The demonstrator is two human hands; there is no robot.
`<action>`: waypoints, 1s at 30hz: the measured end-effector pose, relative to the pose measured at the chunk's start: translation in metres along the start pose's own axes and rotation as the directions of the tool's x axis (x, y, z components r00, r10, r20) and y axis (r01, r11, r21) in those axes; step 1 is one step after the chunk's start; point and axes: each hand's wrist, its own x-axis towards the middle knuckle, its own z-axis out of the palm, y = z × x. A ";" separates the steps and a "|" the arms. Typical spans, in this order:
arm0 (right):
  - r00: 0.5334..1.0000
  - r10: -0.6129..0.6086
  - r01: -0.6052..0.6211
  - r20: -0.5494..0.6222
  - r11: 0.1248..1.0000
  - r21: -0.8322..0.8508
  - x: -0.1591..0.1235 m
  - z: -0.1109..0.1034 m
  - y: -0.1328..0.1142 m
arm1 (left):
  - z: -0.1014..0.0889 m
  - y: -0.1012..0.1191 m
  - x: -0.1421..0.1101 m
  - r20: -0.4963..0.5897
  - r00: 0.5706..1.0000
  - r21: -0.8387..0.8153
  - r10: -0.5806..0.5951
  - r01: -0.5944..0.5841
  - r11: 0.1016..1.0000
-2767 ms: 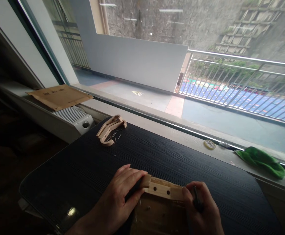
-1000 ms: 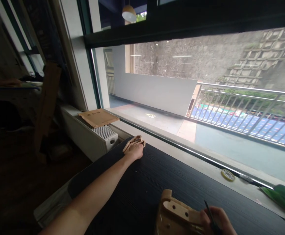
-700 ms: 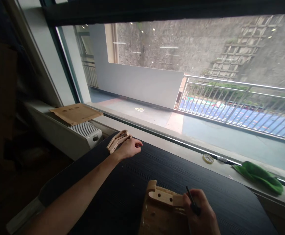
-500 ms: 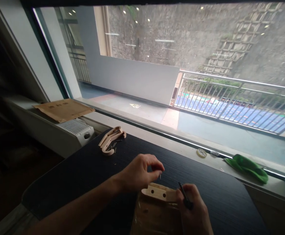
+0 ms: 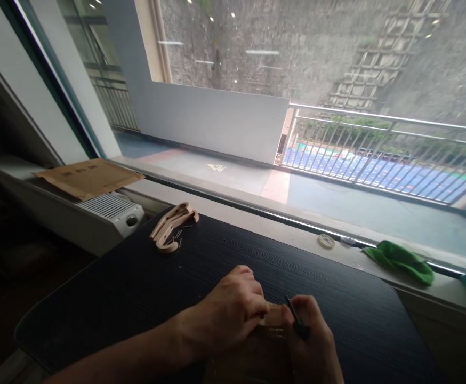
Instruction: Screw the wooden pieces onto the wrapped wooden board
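My left hand lies curled over the top of a pale wooden piece at the near edge of the black table; its fingertips are pinched together, and what they hold is hidden. My right hand grips a thin dark tool and presses against the right side of the same wooden piece. Most of that piece is covered by both hands.
Curved wooden hook parts with small nails beside them lie at the table's far left corner. A tape roll and a green cloth rest on the window sill. A white heater and cardboard sit to the left.
My left hand reached out to the nails by the hook parts, came back holding a small nail, and now rests on the wooden piece. My right hand stayed on the piece with the tool.
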 end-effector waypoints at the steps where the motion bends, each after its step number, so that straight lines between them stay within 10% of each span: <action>1: 1.000 0.002 -0.002 0.001 1.000 -0.005 0.000 0.000 -0.001 | 0.001 0.001 0.000 0.008 1.000 0.036 0.008 -0.008 0.999; 30: 0.981 0.024 -0.075 0.191 0.962 0.262 0.028 -0.015 -0.019 | -0.034 0.011 0.032 0.235 0.972 0.156 0.028 -0.066 0.986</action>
